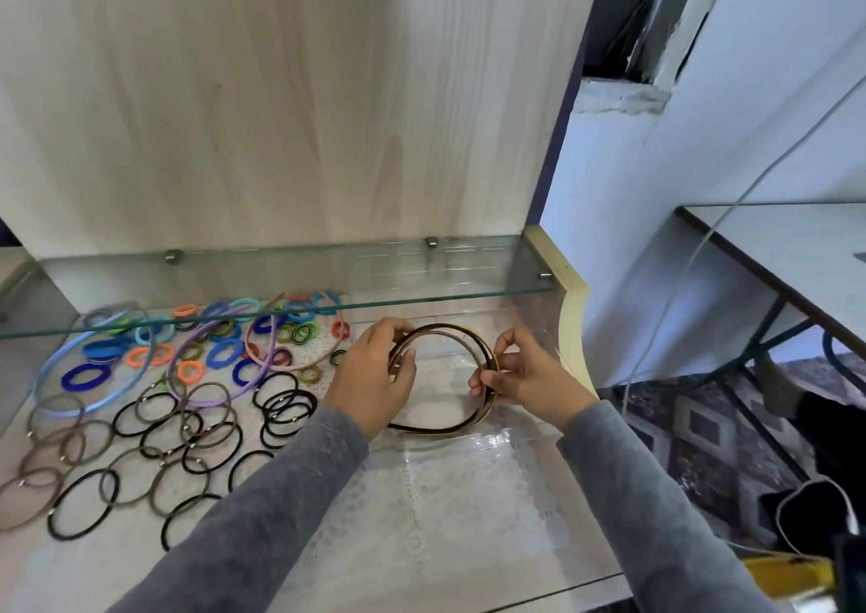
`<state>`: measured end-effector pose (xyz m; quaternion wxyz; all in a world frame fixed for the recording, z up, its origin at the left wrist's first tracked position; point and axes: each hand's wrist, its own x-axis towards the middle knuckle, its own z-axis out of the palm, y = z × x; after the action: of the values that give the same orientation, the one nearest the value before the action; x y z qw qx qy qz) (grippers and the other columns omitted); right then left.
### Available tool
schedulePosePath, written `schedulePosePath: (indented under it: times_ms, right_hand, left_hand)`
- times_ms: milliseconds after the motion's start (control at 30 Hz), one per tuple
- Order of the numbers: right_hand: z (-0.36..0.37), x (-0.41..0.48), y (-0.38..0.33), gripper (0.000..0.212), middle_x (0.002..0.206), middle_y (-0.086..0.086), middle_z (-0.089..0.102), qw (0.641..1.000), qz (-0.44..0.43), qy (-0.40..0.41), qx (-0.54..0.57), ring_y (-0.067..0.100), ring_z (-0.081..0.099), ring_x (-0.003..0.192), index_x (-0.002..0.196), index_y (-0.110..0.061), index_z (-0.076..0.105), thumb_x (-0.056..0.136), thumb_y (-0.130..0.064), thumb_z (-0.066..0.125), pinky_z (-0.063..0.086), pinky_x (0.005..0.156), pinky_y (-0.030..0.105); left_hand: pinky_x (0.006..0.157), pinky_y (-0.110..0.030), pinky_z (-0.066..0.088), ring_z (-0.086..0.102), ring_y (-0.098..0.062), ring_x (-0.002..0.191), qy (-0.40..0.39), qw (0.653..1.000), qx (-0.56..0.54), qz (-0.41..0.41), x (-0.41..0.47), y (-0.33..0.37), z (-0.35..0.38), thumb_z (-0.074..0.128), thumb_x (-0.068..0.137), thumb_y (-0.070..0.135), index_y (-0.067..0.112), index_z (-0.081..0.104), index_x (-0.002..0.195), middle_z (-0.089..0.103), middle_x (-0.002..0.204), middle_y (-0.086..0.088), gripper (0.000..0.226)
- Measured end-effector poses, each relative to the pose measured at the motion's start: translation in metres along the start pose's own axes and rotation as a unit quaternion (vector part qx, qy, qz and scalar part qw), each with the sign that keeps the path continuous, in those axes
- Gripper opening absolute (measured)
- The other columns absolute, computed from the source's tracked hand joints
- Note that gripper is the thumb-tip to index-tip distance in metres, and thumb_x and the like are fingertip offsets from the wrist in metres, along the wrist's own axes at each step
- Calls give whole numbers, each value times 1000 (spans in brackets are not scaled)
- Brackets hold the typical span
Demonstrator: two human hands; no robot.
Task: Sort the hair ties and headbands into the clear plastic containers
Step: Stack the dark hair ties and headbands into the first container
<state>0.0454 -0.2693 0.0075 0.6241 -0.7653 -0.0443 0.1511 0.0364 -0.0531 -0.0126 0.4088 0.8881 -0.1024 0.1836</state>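
Both my hands hold a bundle of dark brown and black headbands (445, 331) over a clear plastic container (473, 444) on the right of the shelf. My left hand (375, 373) grips the bundle's left side, and my right hand (525, 373) pinches its right side. To the left lie a light blue headband (51, 369), a purple headband (225, 392) and a pink headband (323, 359). Several colourful fabric hair ties (220, 350) are scattered among them. Nearer to me lie several thin black and brown elastic hair ties (154, 448).
A glass shelf (281, 293) runs across above the work surface, with a wooden back panel (281, 97) behind it. A lace cloth (421, 509) covers the surface. On the right are a white wall, a table (796, 256) and cables (679, 284).
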Motion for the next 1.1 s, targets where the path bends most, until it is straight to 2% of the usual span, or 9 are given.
schedulePosePath:
  times_ms: [67, 167, 233, 333, 400, 533, 667, 767, 1100]
  right_hand:
    - [0, 2, 2, 28, 83, 15, 69, 999, 29, 10, -30, 30, 67, 79, 101, -13, 36, 91, 7, 53, 56, 78, 51]
    - [1, 5, 3, 27, 83, 8, 71, 994, 56, 26, -93, 23, 70, 78, 106, -18, 44, 90, 1, 57, 59, 70, 44]
    - [4, 6, 3, 23, 80, 5, 68, 987, 55, 35, -149, 15, 67, 69, 106, -14, 47, 90, -1, 58, 58, 61, 31]
    - [8, 7, 1, 18, 84, -2, 58, 970, 47, 54, -233, 7, 58, 67, 103, -16, 49, 90, -7, 58, 46, 48, 12]
    - [10, 8, 2, 16, 87, -3, 56, 954, 40, 65, -291, 9, 55, 72, 104, -18, 52, 91, -11, 57, 45, 53, 12]
    - [10, 10, 4, 24, 107, 4, 63, 918, 52, 74, -386, 19, 56, 92, 113, -17, 56, 90, -14, 54, 45, 78, 24]
    - [13, 8, 5, 35, 113, 8, 59, 925, 60, 68, -370, 22, 57, 97, 123, -17, 52, 89, -8, 51, 48, 83, 29]
    - [14, 5, 3, 42, 121, 8, 45, 916, 44, 72, -393, 24, 54, 106, 127, -19, 47, 89, -3, 49, 46, 93, 32]
    - [16, 5, 2, 34, 119, 7, 49, 887, 7, 87, -453, 22, 55, 104, 124, -17, 58, 91, -9, 53, 45, 91, 28]
  left_hand:
    - [79, 4, 32, 52, 5, 86, -27, 999, 0, -20, -2, -3, -1, 59, 90, 16, 22, 57, 117, 59, 104, 12, 28]
    - [88, -18, 47, 59, -7, 93, -62, 998, 12, -23, -4, -8, -3, 59, 88, 15, 22, 58, 120, 62, 107, 8, 32]
    - [91, -28, 49, 59, -11, 97, -69, 997, 31, -16, -4, -9, -4, 59, 88, 12, 19, 60, 120, 59, 107, 7, 33]
    - [91, -25, 46, 56, -14, 99, -77, 995, 65, -9, -4, -9, -2, 58, 88, 12, 14, 61, 120, 52, 105, 7, 32]
    - [88, -21, 42, 55, -15, 99, -90, 992, 84, -14, -4, -9, 0, 57, 89, 13, 14, 62, 121, 53, 107, 3, 33]
    - [83, -20, 40, 56, -18, 96, -123, 987, 105, -20, -2, -5, 2, 57, 88, 12, 14, 62, 123, 56, 109, -2, 35]
    - [79, -15, 35, 53, -14, 89, -133, 984, 116, -29, 1, -1, 2, 56, 88, 12, 15, 59, 127, 58, 112, -3, 39]
    - [76, -14, 34, 47, -8, 82, -128, 985, 112, -41, 2, -1, 3, 58, 88, 13, 16, 61, 119, 60, 109, -1, 32]
    - [79, -17, 38, 47, -8, 83, -161, 976, 138, -42, 6, -1, 3, 56, 91, 20, 17, 63, 119, 58, 111, 1, 28]
